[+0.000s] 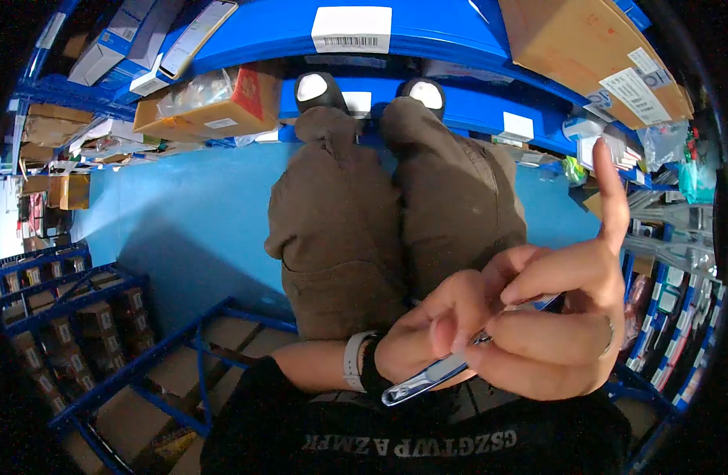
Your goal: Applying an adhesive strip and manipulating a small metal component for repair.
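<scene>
I look at a person who is near a blue shelf (257, 43), and the work seems to be in the middle, because the small metal tool (427, 381) is in the hands and not yet put away. The tool, silver with some blue, lies slantwise in front of the body, between the two hands; it is maybe a nail clipper, but the fingers cover much of it. The right hand (566, 336) holds its middle part with narrow, pinching fingers, while one finger points up, straight and free. The left hand (439, 324), with a white watch (353, 362) on the wrist, is just beside it, with bent fingers; whether they hold the tool too, I cannot tell.

So the taking of the tool is done, in my judgement, and the handling of it is in progress. How much of this is finished I cannot say, since the hands hide the place where they meet. The cardboard box (570, 43) and the open box (182, 119) on the shelves seem to have no part in it
</scene>
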Demonstrator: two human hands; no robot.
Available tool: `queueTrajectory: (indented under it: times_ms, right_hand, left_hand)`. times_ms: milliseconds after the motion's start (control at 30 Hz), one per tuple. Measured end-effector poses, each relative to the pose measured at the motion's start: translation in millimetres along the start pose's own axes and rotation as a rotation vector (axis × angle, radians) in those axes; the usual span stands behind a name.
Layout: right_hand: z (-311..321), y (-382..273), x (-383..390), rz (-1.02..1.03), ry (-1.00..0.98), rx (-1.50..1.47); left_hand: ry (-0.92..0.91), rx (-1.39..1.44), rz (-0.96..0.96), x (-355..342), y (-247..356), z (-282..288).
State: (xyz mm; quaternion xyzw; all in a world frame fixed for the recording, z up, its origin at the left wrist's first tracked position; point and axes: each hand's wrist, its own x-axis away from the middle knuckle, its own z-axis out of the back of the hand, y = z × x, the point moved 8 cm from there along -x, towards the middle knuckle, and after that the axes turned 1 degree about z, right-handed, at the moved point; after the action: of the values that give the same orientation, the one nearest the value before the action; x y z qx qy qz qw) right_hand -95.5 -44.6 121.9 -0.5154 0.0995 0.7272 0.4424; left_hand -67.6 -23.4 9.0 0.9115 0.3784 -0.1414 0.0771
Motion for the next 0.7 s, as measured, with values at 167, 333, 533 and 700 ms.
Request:
queueTrajectory:
  times_ms: [167, 333, 533, 700]
  right_hand:
    - [0.2, 7.6, 4.8, 0.061, -0.092, 0.020]
    - [3.9, 11.4, 6.0, 0.047, -0.038, 0.012]
    - [1.5, 9.5, 5.3, 0.037, -0.047, 0.040]
    - [6.0, 10.5, 14.9, -0.019, 0.069, -0.104]
  left_hand:
    - [0.017, -0.004, -0.009, -1.7, 1.2, 0.9]
    - [0.042, 0.032, -0.018, -4.2, 1.1, -2.1]
    - [0.138, 0.082, -0.064, -6.2, 3.2, -4.0]
    - [-0.041, 0.126, -0.121, -3.5, -0.3, -2.5]
